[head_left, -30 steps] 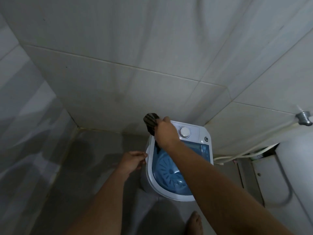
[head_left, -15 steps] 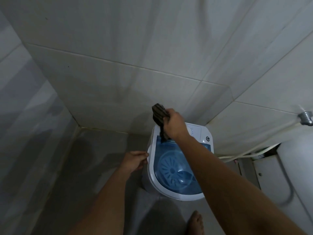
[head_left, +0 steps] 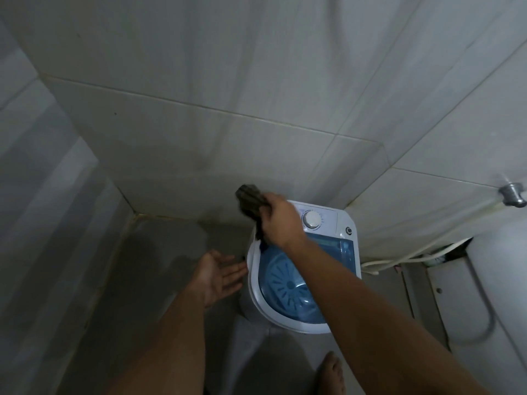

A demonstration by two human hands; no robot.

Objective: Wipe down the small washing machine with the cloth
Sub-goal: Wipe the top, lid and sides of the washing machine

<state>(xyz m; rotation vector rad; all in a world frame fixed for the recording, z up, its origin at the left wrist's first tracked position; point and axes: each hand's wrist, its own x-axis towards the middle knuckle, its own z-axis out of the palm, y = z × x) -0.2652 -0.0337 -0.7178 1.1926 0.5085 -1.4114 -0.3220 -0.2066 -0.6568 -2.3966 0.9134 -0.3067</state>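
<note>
Left hand opened, cloth hanging upright

Pale tiled walls – metal tap, white hose

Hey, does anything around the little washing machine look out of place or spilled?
A dark wet-looking patch spreads over the floor left of the washing machine. Pale hoses trail loosely along the wall base on its right. The machine itself looks intact.
</note>
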